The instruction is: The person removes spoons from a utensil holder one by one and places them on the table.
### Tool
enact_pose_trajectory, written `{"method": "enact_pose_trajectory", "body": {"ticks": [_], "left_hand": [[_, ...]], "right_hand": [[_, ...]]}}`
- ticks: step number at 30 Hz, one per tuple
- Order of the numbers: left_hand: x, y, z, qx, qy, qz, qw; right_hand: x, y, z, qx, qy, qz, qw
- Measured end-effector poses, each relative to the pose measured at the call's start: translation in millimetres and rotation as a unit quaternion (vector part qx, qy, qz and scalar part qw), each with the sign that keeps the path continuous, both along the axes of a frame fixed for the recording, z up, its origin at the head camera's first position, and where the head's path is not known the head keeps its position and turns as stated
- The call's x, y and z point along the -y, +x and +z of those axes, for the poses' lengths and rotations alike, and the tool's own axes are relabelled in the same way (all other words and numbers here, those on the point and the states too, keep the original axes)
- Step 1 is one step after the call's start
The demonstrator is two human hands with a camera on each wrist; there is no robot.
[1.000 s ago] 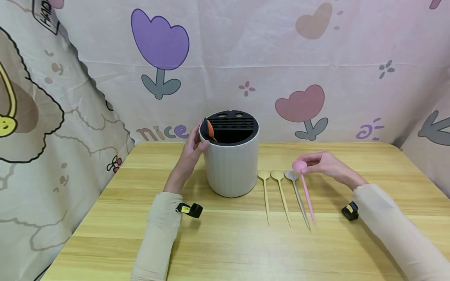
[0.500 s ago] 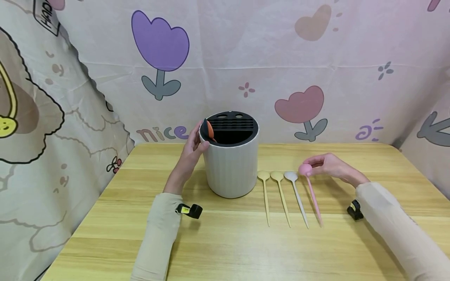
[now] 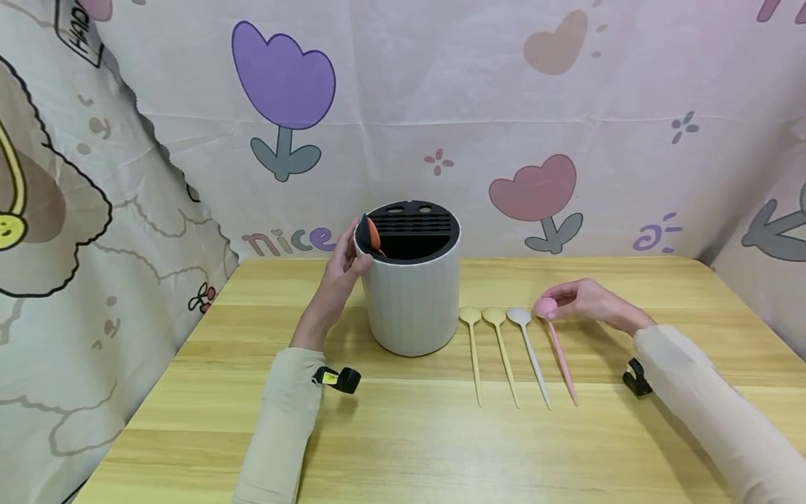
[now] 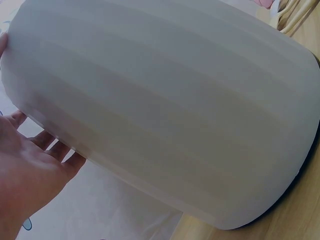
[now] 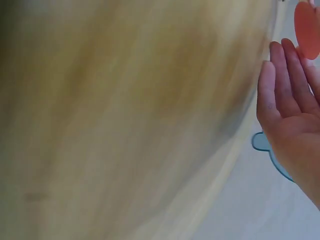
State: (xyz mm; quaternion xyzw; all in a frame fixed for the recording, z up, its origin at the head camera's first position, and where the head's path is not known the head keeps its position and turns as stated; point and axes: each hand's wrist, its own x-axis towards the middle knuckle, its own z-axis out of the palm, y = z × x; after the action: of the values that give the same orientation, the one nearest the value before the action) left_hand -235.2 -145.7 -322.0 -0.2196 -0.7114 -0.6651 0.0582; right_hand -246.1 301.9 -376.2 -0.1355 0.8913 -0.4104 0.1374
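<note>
Left arm [image 3: 282, 427] extended forward, left fingers [image 3: 347, 239] curved; right arm [image 3: 711, 402] angled inward, right fingers [image 3: 559, 288] pinching.

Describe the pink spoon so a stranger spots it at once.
On the table, find the white holder. Right of it, four spoons form a row; the pink spoon is the rightmost. It alone is pink and pinched by the right hand.

The head view looks forward and down across the table [image 3: 403, 448] toward the cloth [image 3: 403, 84], from well back. The left wrist view, tilted, faces the container [image 3: 412, 308] close up, sharing it and the left hand [image 3: 343, 273] with the head view. The right wrist view, also tilted, looks across the table, sharing the right hand [image 3: 585, 297] and pink spoon [image 3: 562, 353].
</note>
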Motion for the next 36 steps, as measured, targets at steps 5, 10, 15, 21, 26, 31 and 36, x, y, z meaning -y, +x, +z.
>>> {"method": "enact_pose_trajectory", "body": {"ticks": [5,10,15,21,26,31,36], "left_hand": [[0.1,0.2,-0.3,0.001,0.001,-0.002,1.0000],[0.9,0.3,-0.9,0.000,-0.001,-0.004,1.0000],[1.0,1.1,-1.0,0.000,-0.002,-0.004,1.0000],[-0.1,1.3,0.3,-0.003,-0.003,-0.002,1.0000],[-0.4,1.4,0.2,-0.003,-0.003,-0.002,1.0000],[-0.1,0.2,-0.6,-0.004,-0.004,-0.001,1.0000],[0.5,-1.0,-1.8,-0.004,-0.002,-0.002,1.0000]], "right_hand": [[0,1.1,-5.1,0.021,-0.022,-0.017,0.9994],[1,2.2,-11.3,0.031,-0.043,-0.018,0.9985],[2,3.5,-14.8,0.026,-0.052,-0.020,0.9981],[2,4.1,-14.3,0.021,-0.052,-0.013,0.9983],[1,4.8,-14.5,0.019,-0.054,-0.003,0.9984],[0,4.4,-14.2,0.016,-0.056,0.006,0.9983],[-2,2.7,-15.6,0.026,-0.074,0.012,0.9968]]}}
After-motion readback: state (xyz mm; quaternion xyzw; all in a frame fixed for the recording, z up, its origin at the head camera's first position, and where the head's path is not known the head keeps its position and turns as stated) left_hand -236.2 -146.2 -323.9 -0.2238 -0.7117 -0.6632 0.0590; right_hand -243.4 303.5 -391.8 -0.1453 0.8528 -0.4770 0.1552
